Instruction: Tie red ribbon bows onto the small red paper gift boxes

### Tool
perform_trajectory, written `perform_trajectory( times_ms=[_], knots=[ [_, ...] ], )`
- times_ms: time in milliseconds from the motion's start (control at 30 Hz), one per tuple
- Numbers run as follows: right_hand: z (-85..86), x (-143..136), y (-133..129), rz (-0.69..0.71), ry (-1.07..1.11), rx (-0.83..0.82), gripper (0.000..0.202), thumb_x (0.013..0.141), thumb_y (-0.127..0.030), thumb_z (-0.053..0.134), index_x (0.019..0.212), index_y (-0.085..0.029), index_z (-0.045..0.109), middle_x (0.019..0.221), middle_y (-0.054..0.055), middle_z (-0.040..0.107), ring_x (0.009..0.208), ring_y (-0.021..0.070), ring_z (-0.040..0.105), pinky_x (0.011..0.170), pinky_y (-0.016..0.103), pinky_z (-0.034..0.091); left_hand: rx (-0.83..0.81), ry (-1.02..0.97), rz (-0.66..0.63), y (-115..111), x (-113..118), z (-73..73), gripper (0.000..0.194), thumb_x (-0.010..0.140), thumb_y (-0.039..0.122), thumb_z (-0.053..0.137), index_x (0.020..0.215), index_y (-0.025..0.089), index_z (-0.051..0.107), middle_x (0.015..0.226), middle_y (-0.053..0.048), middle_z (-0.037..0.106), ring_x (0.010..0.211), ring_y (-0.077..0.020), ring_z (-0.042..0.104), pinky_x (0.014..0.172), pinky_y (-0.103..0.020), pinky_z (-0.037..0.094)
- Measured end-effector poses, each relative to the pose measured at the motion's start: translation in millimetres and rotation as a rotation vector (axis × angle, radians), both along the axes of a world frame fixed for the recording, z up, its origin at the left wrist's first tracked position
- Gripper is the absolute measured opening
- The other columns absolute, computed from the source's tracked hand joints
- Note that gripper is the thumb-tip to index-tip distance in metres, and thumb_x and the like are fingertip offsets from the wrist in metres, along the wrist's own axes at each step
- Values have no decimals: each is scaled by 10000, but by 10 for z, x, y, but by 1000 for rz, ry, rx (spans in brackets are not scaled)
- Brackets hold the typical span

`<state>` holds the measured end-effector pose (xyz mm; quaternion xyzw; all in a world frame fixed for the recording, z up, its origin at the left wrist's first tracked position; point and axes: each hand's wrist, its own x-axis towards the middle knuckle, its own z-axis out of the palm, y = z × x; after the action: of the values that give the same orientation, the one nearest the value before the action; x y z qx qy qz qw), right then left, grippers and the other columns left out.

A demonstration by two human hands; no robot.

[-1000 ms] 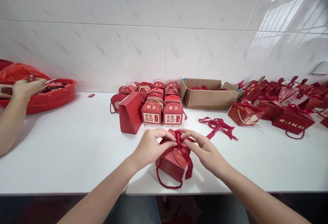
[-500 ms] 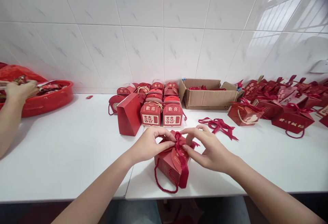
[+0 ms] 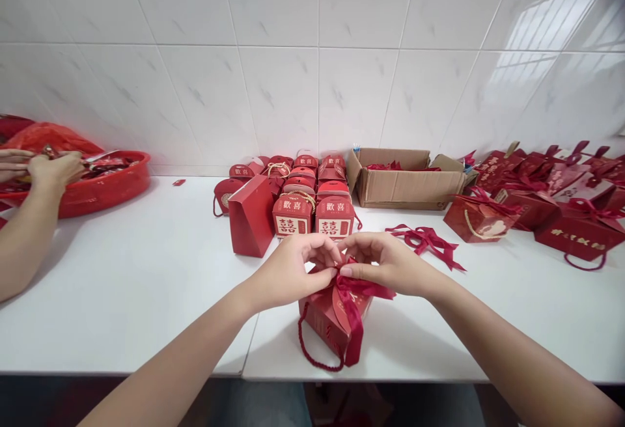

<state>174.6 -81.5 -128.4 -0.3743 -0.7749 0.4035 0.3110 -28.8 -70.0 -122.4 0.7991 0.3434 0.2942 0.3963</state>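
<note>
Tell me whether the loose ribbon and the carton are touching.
Apart. The head view shows a strip of bare white table between the loose ribbon and the bottom edge of the carton.

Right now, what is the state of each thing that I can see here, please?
Left hand: pinching the ribbon.
Right hand: pinching too.
Ribbon: gathered, knot hidden by fingers.
Front box: upright, flaps folded over.
Rope handle: hanging slack.
Plain red box: standing upright.
Cardboard carton: open.
Loose ribbons: untouched.
Red basin: open, filled.
</note>
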Motion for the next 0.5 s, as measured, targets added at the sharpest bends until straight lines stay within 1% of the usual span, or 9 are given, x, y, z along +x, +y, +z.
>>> perform_trajectory(
  times_ms=[100, 167, 267, 367, 433, 500],
  knots=[
    [-1, 5, -11, -16, -35, -30, 229, 847, -371, 599, 960, -186, 672, 920, 43, 693, 794, 156, 628, 669, 264, 499, 13, 22, 39, -2, 7, 16, 99, 735, 154, 602, 828, 184, 619, 821, -23, 654, 746, -145, 610, 670, -254, 508],
    [2, 3, -21, -19, -52, -46, 234, 853, -381, 585, 950, -188, 676, 896, 39, 692, 768, 152, 621, 644, 257, 487, 29, 52, 71, -8, 6, 12, 134, 724, 139, 594, 841, 194, 627, 794, -9, 645, 720, -134, 598, 638, -238, 492],
    [20, -8, -37, 31, -67, -51, 220, 868, -353, 554, 948, -205, 696, 855, 20, 690, 744, 145, 611, 646, 254, 472, 74, 95, 106, -37, 12, 3, 135, 731, 132, 577, 831, 208, 628, 725, 19, 614, 674, -117, 573, 605, -218, 469],
    [49, -19, -42, 96, -69, -40, 211, 874, -287, 522, 939, -209, 707, 822, 8, 676, 710, 131, 580, 651, 251, 452, 148, 109, 96, -74, 21, 26, 134, 735, 121, 572, 825, 211, 615, 734, 29, 603, 685, -111, 567, 619, -209, 464],
    [76, -19, -37, 113, -84, -40, 202, 857, -249, 522, 918, -204, 709, 765, -4, 647, 642, 112, 528, 597, 238, 417, 203, 139, 69, -85, 17, 66, 145, 743, 110, 567, 833, 215, 611, 760, 29, 608, 703, -111, 568, 633, -208, 459],
    [107, -14, -29, 130, -119, -56, 179, 828, -215, 529, 859, -195, 704, 679, -23, 587, 569, 87, 445, 529, 219, 356, 262, 187, 36, -83, 2, 113, 159, 754, 102, 559, 845, 221, 614, 795, 29, 620, 724, -113, 570, 653, -211, 453]
  ],
)
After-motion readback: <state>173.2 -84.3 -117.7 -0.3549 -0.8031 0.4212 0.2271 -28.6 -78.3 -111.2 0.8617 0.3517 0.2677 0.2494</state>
